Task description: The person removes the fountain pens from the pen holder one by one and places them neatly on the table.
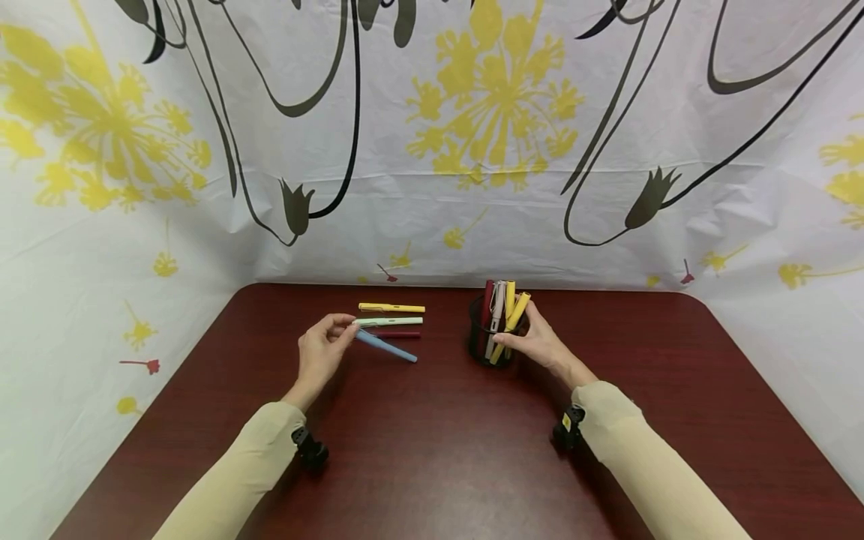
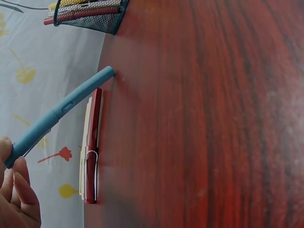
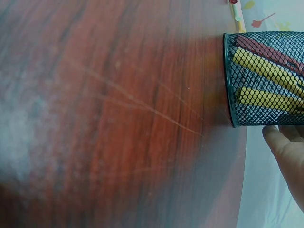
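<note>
Blue pen (image 1: 388, 346) sits pinched by one end in the left hand (image 1: 321, 352).

I count one mesh cup (image 1: 475, 343), at least four pens (image 1: 498, 301) inside, one blue pen (image 1: 388, 346) and three other pens (image 1: 391, 322) outside.

Head view: the right hand (image 1: 545, 348) was partly hidden behind the mesh cup (image 1: 475, 339); the loose dark red pen (image 1: 403, 335), partly behind the blue pen (image 1: 391, 346). The bottom edge cut both sleeves (image 1: 243, 457). Left wrist view: the left edge cut the left hand (image 2: 19, 202). Right wrist view: the right edge cut the cup — upper ends of its pens (image 3: 267, 70) were out of frame.
</note>
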### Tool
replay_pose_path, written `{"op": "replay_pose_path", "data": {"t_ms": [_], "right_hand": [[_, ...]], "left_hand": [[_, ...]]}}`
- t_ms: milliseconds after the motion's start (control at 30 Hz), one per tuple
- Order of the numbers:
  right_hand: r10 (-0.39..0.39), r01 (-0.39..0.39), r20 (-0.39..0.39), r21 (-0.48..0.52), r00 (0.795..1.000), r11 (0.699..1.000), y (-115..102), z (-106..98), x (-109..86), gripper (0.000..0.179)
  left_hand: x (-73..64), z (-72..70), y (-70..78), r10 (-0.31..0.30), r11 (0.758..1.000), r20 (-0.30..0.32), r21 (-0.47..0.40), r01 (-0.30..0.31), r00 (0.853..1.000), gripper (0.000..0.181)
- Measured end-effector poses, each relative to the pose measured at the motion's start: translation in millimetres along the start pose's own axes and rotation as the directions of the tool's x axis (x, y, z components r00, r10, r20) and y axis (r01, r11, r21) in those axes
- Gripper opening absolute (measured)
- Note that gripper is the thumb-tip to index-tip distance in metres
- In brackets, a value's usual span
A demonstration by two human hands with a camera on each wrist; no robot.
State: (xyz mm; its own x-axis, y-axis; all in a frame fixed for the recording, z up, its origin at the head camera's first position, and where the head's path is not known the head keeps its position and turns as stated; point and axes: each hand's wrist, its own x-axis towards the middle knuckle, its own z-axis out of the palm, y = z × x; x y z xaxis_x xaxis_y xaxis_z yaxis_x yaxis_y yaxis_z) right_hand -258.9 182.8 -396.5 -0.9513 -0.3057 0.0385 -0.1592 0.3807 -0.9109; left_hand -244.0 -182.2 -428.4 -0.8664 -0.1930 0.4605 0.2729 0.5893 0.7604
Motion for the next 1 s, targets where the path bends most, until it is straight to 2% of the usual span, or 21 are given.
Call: {"op": "replay_pose_path", "data": {"t_ms": [200, 467, 1000], "right_hand": [[-0.001, 0.001, -0.001, 0.000, 1.000, 1.000, 0.1, 0.6, 1.2, 0.097], [0.018, -0.018, 0.006, -0.010, 1.000, 1.000, 0.0, -0.4, 1.4, 0.098], [0.007, -0.007, 0.000, -0.002, 1.000, 1.000, 0.7, 0.0, 1.9, 0.097]], "left_hand": [[-1.7, -1.4, -2.9, 0.002, 0.999, 0.027, 0.033, -0.003, 1.000, 0.016], [-3.1, -3.7, -8.8, -0.066, 0.998, 0.092, 0.027, 0.064, 0.994, 0.021], [-2.8, -5.9, -23.3, -0.132, 0.982, 0.133, 0.149, 0.112, 0.982, 0.030]]}}
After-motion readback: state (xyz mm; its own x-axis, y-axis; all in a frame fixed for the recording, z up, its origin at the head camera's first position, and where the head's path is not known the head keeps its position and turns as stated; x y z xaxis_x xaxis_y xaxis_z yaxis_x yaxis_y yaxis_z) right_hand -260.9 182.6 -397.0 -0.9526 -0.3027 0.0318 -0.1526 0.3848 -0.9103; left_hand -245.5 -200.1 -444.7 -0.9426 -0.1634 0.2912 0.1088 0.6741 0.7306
